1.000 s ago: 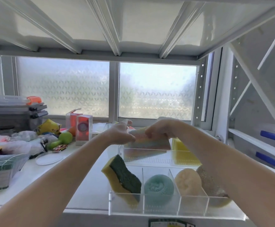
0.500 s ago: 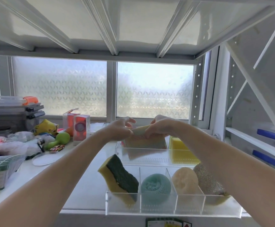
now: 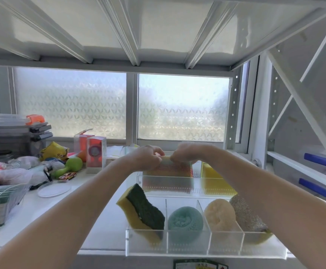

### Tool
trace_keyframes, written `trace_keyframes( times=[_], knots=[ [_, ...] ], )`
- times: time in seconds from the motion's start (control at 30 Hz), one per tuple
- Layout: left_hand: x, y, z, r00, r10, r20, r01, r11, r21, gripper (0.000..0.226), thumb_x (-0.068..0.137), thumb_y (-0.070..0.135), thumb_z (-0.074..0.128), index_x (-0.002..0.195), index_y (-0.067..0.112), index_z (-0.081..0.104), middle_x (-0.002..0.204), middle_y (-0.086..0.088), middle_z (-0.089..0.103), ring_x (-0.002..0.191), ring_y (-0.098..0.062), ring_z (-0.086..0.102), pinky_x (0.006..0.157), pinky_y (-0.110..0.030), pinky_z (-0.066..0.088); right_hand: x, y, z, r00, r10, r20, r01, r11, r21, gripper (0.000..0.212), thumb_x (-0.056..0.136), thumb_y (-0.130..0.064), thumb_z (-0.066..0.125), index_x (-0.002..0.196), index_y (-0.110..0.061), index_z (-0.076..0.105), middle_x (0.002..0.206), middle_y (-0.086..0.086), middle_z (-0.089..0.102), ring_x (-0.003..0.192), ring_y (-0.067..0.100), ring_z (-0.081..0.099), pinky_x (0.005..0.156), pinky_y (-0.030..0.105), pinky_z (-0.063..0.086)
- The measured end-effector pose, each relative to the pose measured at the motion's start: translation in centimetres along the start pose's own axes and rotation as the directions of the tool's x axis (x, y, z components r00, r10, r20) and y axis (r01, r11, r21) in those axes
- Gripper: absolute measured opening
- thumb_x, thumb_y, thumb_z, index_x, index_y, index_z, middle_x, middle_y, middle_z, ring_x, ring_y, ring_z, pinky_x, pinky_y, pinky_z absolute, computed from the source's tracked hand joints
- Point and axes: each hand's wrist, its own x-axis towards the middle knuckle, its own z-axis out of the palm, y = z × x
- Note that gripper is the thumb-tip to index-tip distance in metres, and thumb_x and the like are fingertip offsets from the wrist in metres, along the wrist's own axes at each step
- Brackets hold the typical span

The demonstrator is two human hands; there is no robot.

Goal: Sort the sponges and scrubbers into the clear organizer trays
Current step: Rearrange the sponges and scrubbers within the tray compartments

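My left hand (image 3: pixel 148 157) and my right hand (image 3: pixel 187 154) both pinch the top edge of a flat multicoloured mesh sponge (image 3: pixel 170 168) that stands upright in the far clear tray (image 3: pixel 197 188). Beside it in that tray stands a yellow sponge (image 3: pixel 209 170). In the near clear tray (image 3: pixel 206 247) a yellow-and-green sponge (image 3: pixel 142 207) leans in the left compartment. To its right come a teal round scrubber (image 3: pixel 185 220), a beige round sponge (image 3: pixel 219 213) and a glittery scouring pad (image 3: pixel 245 214).
Clutter covers the left of the white shelf: a green dumbbell toy (image 3: pixel 71 166), two small clear boxes with red contents (image 3: pixel 96 154), a clear round lid (image 3: pixel 53 188), a wire basket (image 3: pixel 1 202) and stacked grey cases (image 3: pixel 16 133). A shelf underside hangs low overhead.
Both hands have lowered the mesh sponge into the far tray, and it now stands more upright. The camera has shifted a little.
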Motion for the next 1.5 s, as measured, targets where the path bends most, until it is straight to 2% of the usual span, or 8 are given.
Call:
trace_keyframes(
  times=[0.3, 0.47, 0.6, 0.77, 0.93, 1.13, 1.33, 1.5],
  knots=[
    [0.6, -0.6, 0.6, 1.0, -0.029, -0.009, 0.029, 0.999, 0.044, 0.035, 0.092, 0.026, 0.04, 0.122, 0.014, 0.053, 0.121, -0.008, 0.053, 0.102, -0.019, 0.047, 0.083, -0.03, 0.037, -0.1, -0.2, 0.4, 0.999, -0.011, -0.033, 0.008, 0.996, -0.088, 0.02, 0.091, -0.03, 0.046, 0.094, -0.01, 0.049, 0.074, 0.0, 0.046, 0.086, 0.02, 0.047, 0.054, 0.023, 0.033],
    [0.6, -1.3, 0.9, 1.0, -0.029, -0.001, 0.029, 0.996, 0.084, 0.035, 0.091, 0.026, 0.039, 0.12, 0.013, 0.053, 0.115, -0.005, 0.054, 0.101, -0.017, 0.047, 0.084, -0.029, 0.036, 0.1, 0.2, 0.6, 0.999, 0.0, -0.032, -0.002, 0.996, -0.088, 0.022, 0.09, -0.029, 0.047, 0.091, -0.008, 0.051, 0.094, 0.007, 0.052, 0.085, 0.022, 0.05, 0.057, 0.025, 0.038],
    [0.7, -1.6, 1.0, 1.0, -0.028, -0.012, 0.029, 0.996, 0.086, 0.035, 0.092, 0.027, 0.039, 0.122, 0.015, 0.053, 0.12, -0.007, 0.055, 0.1, -0.016, 0.047, 0.084, -0.029, 0.035, 0.5, 0.5, 0.6, 0.999, 0.029, -0.032, -0.03, 0.999, -0.021, 0.026, 0.089, -0.028, 0.046, 0.069, -0.011, 0.047, 0.075, 0.003, 0.049, 0.076, 0.022, 0.052, 0.054, 0.024, 0.041],
    [0.5, -1.3, 1.2, 1.0, -0.001, -0.01, 0.002, 0.999, 0.038, 0.037, 0.094, 0.025, 0.039, 0.129, 0.015, 0.048, 0.128, -0.008, 0.051, 0.105, -0.017, 0.045, 0.091, -0.031, 0.038, 0.3, 0.3, 0.3, 0.998, 0.032, -0.048, -0.025, 0.99, 0.139, 0.017, 0.09, -0.018, 0.044, 0.077, -0.011, 0.053, 0.086, 0.003, 0.053, 0.092, 0.02, 0.056, 0.083, 0.032, 0.055],
    [0.4, -1.1, 1.7, 1.0, -0.015, 0.008, 0.014, 0.998, 0.068, 0.039, 0.095, 0.024, 0.038, 0.131, 0.012, 0.046, 0.134, -0.01, 0.05, 0.12, -0.022, 0.046, 0.101, -0.034, 0.035, 0.1, 0.2, 0.4, 0.996, 0.025, -0.081, -0.013, 0.989, 0.146, 0.015, 0.09, -0.016, 0.044, 0.093, -0.007, 0.055, 0.099, 0.008, 0.053, 0.094, 0.022, 0.057, 0.084, 0.035, 0.057],
    [0.5, -1.1, 1.5, 0.998, -0.047, 0.028, 0.045, 0.995, 0.085, 0.039, 0.094, 0.025, 0.039, 0.13, 0.012, 0.045, 0.135, -0.011, 0.048, 0.123, -0.023, 0.044, 0.1, -0.034, 0.034, 0.1, 0.2, 0.7, 0.998, -0.01, -0.061, 0.011, 1.0, 0.014, 0.026, 0.088, -0.021, 0.048, 0.104, -0.005, 0.06, 0.096, 0.007, 0.055, 0.084, 0.022, 0.056, 0.069, 0.029, 0.054],
    [0.5, -0.8, 0.9, 0.999, -0.024, 0.025, 0.023, 0.999, 0.039, 0.024, 0.091, 0.019, 0.04, 0.111, 0.015, 0.052, 0.107, -0.004, 0.052, 0.099, -0.019, 0.047, 0.081, -0.03, 0.035, 0.1, -0.1, 0.3, 0.997, -0.025, -0.066, 0.022, 0.998, -0.056, 0.035, 0.085, -0.022, 0.05, 0.112, -0.004, 0.063, 0.101, 0.008, 0.058, 0.086, 0.023, 0.056, 0.073, 0.032, 0.052],
    [0.3, -1.0, 0.9, 0.998, -0.037, 0.05, 0.033, 0.997, 0.075, 0.024, 0.086, 0.02, 0.041, 0.108, 0.018, 0.05, 0.114, -0.007, 0.054, 0.104, -0.02, 0.048, 0.087, -0.032, 0.039, 0.1, 0.1, 0.6, 0.998, -0.052, -0.031, 0.048, 0.993, -0.11, 0.037, 0.085, -0.025, 0.052, 0.115, -0.006, 0.062, 0.111, 0.008, 0.063, 0.098, 0.022, 0.059, 0.076, 0.029, 0.047]
  ],
)
